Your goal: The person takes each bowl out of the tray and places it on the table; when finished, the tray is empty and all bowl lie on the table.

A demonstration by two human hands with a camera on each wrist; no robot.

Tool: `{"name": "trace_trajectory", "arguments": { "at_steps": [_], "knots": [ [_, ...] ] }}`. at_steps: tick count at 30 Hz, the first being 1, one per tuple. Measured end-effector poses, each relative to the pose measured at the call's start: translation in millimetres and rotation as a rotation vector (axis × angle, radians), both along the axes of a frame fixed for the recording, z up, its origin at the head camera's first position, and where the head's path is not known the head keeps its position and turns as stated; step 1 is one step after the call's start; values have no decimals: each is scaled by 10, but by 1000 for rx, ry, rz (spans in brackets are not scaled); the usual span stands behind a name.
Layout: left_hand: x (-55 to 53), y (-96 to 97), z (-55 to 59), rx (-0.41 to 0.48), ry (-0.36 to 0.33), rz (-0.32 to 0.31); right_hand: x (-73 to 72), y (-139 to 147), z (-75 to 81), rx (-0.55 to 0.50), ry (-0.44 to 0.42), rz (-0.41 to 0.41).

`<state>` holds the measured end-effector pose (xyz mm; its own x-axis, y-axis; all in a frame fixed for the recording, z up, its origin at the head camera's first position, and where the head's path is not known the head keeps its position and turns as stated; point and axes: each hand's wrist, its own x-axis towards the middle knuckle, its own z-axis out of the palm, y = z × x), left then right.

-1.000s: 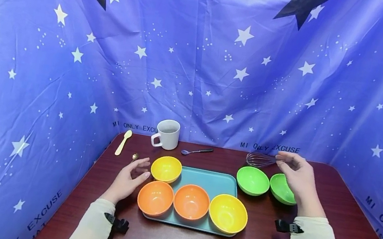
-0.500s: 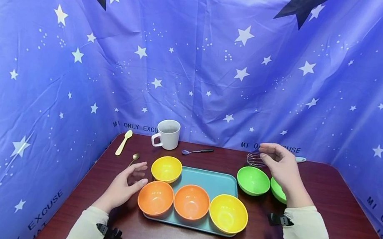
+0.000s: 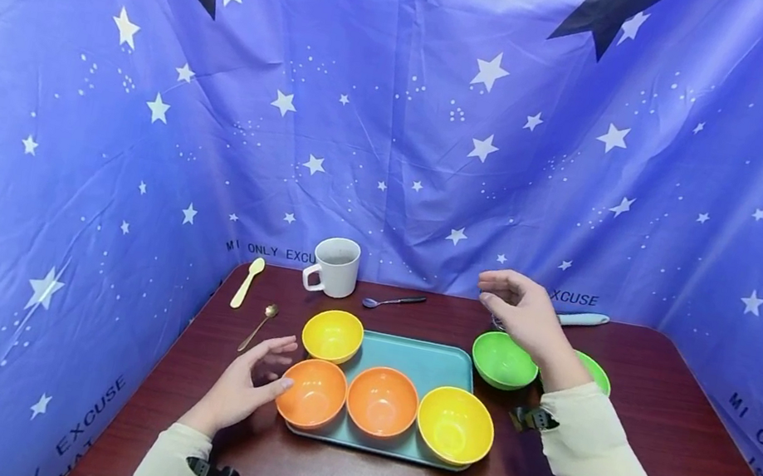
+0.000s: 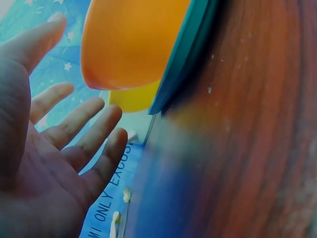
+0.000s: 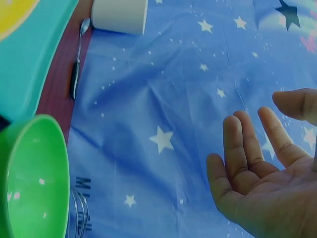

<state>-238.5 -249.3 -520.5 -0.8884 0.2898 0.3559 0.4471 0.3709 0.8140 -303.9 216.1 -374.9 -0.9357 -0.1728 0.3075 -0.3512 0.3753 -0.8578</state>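
Head view: I'm watching left hand (image 3: pixel 239 389) hovering just beside the left orange bowl (image 3: pixel 315 395), lower centre, right hand (image 3: pixel 525 319) hanging near the left green bowl (image 3: pixel 499 362), lower right. Neither is gripping anything, fingers loose. Both bowls are looking light, stiff; I'm favouring rim pinches.

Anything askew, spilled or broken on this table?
No spill or damage visible. Slightly odd: the left orange bowl and front yellow bowl appear to overhang opposite sides of the teal tray in the head view. Their bases are hidden there, so I can't tell how securely they sit.
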Motion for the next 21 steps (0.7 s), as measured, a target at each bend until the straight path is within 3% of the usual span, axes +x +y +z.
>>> {"name": "trace_trajectory", "arguments": {
  "at_steps": [11, 21],
  "knots": [
    [9, -12, -27, -20, -92, -71, -58, -343, 25, 11, -53, 78],
    [22, -47, -107, -61, -126, -110, -212, -592, -74, 26, -84, 76]
  ]
}}
